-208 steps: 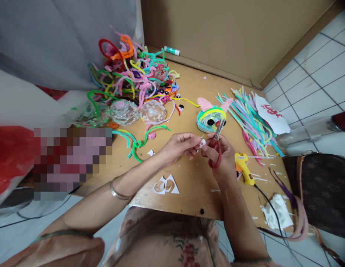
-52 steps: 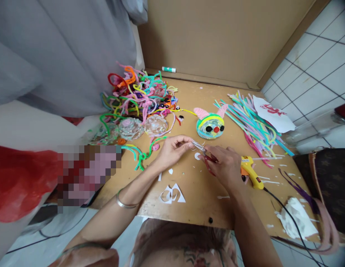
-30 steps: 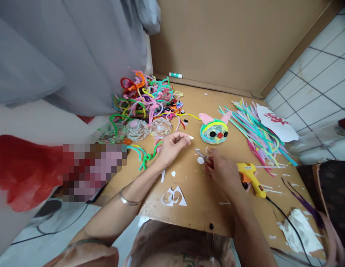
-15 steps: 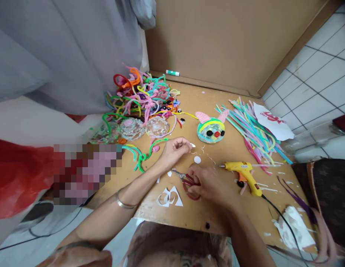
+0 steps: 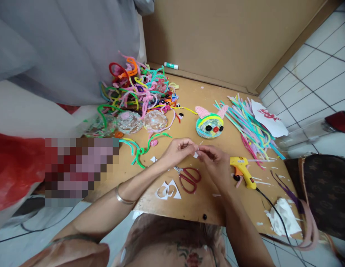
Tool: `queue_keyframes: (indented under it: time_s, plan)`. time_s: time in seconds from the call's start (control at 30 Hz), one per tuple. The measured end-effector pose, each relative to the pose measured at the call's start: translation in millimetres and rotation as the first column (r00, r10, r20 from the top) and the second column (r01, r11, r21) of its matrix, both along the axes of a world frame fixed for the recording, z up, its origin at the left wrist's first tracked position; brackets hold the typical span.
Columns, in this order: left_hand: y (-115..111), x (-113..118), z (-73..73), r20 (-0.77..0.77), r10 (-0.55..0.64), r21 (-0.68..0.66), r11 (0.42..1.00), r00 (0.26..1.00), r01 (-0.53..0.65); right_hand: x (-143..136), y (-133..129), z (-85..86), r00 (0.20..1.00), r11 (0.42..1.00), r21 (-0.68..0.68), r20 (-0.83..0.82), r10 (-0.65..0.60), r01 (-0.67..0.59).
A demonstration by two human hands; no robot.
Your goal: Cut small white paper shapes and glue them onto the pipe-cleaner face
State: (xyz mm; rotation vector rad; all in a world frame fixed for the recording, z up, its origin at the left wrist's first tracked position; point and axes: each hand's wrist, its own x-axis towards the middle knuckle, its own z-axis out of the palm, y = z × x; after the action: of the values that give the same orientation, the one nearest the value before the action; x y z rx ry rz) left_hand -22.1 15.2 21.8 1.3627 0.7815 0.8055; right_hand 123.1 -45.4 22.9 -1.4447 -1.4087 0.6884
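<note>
My left hand (image 5: 182,150) and my right hand (image 5: 215,159) meet at their fingertips, both closed in a pinch on a small white paper piece that mostly hides behind the fingers. Just beneath them a white paper circle (image 5: 196,155) lies on the table, partly covered. Red-handled scissors (image 5: 189,179) rest on the tabletop below my hands. Beside the scissors are white paper offcuts (image 5: 168,190). Beyond my hands stands a round animal head (image 5: 210,126) with pink ears, black eyes and a red nose.
A yellow glue gun (image 5: 243,171) with a cord lies right of my right hand. Loose pipe cleaners (image 5: 250,126) spread at the right, and a tangled heap of them (image 5: 144,87) sits at the back left. Crumpled tissue (image 5: 285,218) and a brown bag (image 5: 319,193) are at the right edge.
My right hand has let go of the scissors, which now lie on the table. It has moved up to my left hand and joined it at the small white paper piece.
</note>
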Motion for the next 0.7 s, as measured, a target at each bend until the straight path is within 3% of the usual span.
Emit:
queue_keyframes:
  time_s: [0.1,0.2,0.5,0.7]
  plan:
    - [-0.2,-0.5,-0.5,0.057,-0.025,-0.008,1.0,0.998,0.025,-0.2,1.5,-1.6,0.982,0.996,-0.09,-0.188,-0.036,0.02]
    - [0.2,-0.5,-2.5,0.059,-0.033,-0.009,0.999,0.998,0.033,-1.5,2.5,-0.2,0.96,0.993,-0.113,-0.276,-0.048,0.017]
    - [1.7,0.2,-7.6,-0.036,-0.004,0.07,0.998,0.999,0.006,-2.2,3.0,2.4,0.942,0.989,-0.144,-0.327,-0.08,0.034]
    - [0.8,0.3,-6.9,-0.02,-0.012,0.075,0.997,1.0,0.013,-4.5,1.9,3.5,0.943,0.988,-0.141,-0.315,-0.103,0.061]
